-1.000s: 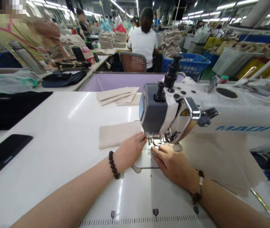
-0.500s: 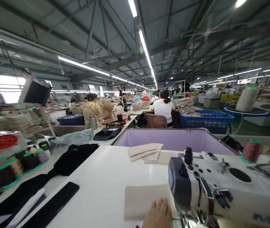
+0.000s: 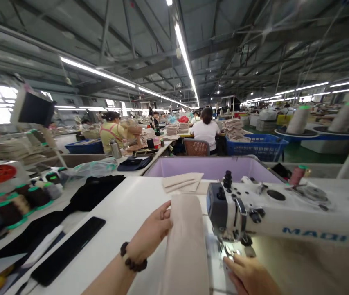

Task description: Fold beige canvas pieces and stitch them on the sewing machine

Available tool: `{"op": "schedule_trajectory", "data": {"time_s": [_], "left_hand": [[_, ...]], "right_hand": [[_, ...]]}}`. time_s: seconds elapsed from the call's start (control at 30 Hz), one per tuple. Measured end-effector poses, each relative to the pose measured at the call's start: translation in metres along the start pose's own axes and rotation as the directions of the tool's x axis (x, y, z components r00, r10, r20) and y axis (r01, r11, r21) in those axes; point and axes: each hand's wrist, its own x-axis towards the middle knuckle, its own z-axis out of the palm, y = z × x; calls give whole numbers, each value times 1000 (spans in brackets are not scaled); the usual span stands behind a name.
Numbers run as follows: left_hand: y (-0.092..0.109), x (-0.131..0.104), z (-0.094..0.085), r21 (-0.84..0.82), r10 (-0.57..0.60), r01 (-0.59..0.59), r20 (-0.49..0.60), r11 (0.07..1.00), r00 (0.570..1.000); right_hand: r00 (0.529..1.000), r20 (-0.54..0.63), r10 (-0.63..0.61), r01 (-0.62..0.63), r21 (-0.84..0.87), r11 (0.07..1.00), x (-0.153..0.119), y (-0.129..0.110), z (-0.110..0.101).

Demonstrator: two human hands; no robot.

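A long folded beige fabric piece [image 3: 187,241] lies lengthwise on the white table, left of the sewing machine [image 3: 272,213]. My left hand [image 3: 156,227], with a dark beaded bracelet at the wrist, pinches its upper left edge between thumb and fingers. My right hand [image 3: 248,272] is under the machine head, close to the needle area, its fingers pressed together; whatever they hold is too small to make out. Further back on the table lie more folded beige pieces [image 3: 182,182], partly behind the machine head.
A black phone [image 3: 70,250] lies at the table's left edge, beside black cloth [image 3: 94,196] and thread spools [image 3: 39,198]. Behind the table is a purple-lined bin [image 3: 201,167]. A person in white [image 3: 205,133] sits beyond it, near a blue crate [image 3: 257,146].
The left hand has come up holding the beige piece, which now lies lengthwise. The right hand has appeared at the needle area. The view has shifted right, showing more of the machine.
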Motion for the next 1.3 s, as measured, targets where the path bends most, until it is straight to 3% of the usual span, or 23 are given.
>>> {"op": "schedule_trajectory", "data": {"time_s": [0.07, 0.13, 0.2, 0.23, 0.3, 0.37, 0.47, 0.6, 0.77, 1.03, 1.3], "left_hand": [[-28, -1, 5, 305, -23, 45, -75, 951, 997], [-53, -10, 13, 699, 99, -37, -49, 714, 994], [-65, -22, 24, 868, 221, -282, 205, 409, 953], [-66, -27, 30, 856, 235, -419, 359, 303, 903], [-63, -34, 44, 768, 184, -599, 570, 229, 801], [-57, -32, 58, 741, 120, -628, 619, 238, 776], [-53, -16, 75, 781, 76, -567, 569, 262, 819], [-56, 11, 85, 782, 67, -558, 564, 279, 823], [-60, 26, 86, 758, 86, -580, 584, 299, 808], [-69, 30, 84, 726, 176, -618, 594, 303, 785], [-70, 34, 81, 704, 193, -641, 613, 307, 766]], "right_hand": [[987, 118, 106, -111, 32, 993, 1, -8, -14], [975, 190, 112, -124, 52, 991, 5, -13, -27], [972, 217, 88, -97, 31, 995, 9, -14, -34], [966, 240, 95, -107, 36, 994, 10, -13, -36], [958, 269, 104, -119, 40, 992, 10, -11, -36], [951, 288, 109, -128, 47, 991, 8, -11, -36], [951, 299, 81, -107, 69, 992, 6, -10, -37], [958, 286, 4, -35, 102, 994, 5, -9, -39], [955, 296, -4, -19, 75, 997, 5, -8, -38], [954, 301, 0, -25, 79, 997, 4, -7, -37], [954, 299, -12, -17, 93, 995, 4, -8, -37]]}}
